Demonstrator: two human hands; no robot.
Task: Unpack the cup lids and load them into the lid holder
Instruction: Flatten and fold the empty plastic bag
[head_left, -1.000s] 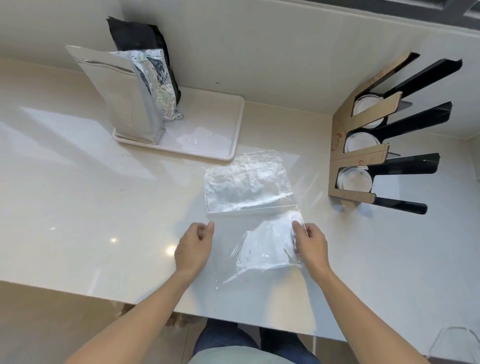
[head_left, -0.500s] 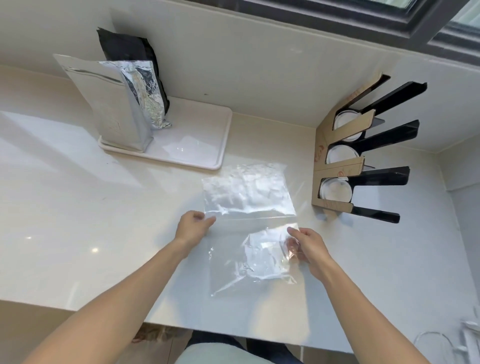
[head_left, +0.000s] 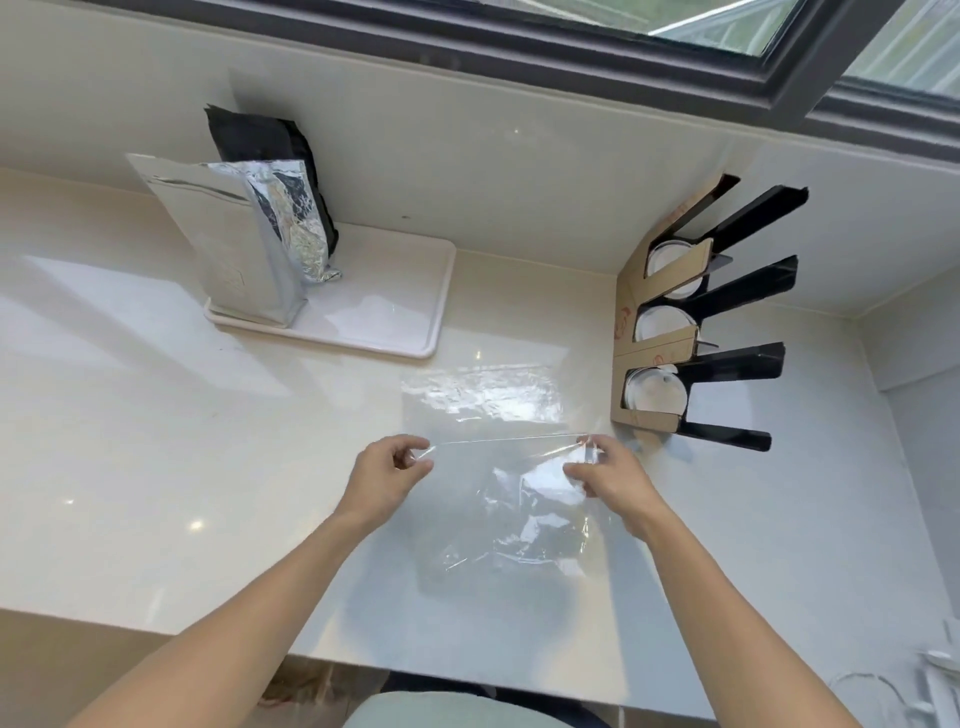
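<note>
A clear plastic bag (head_left: 511, 525) hangs stretched between my hands above the counter, its top edge pulled taut. My left hand (head_left: 387, 475) pinches the bag's upper left corner. My right hand (head_left: 610, 475) pinches the upper right corner. A second clear bag (head_left: 480, 395) lies flat on the counter just behind. The lid holder (head_left: 660, 332), cardboard front with black dividers, stands at the right against the wall. White cup lids (head_left: 655, 397) fill its three slots.
A white tray (head_left: 395, 322) sits at the back left of the cream counter (head_left: 156, 467), carrying a silver foil pouch (head_left: 234, 244) and a black pouch (head_left: 260, 140). The wall and a window frame run behind. The counter's front edge is close to my body.
Both hands have risen and moved apart, lifting the near bag off the counter and pulling its top edge straight. The camera has tilted up, showing the window.
</note>
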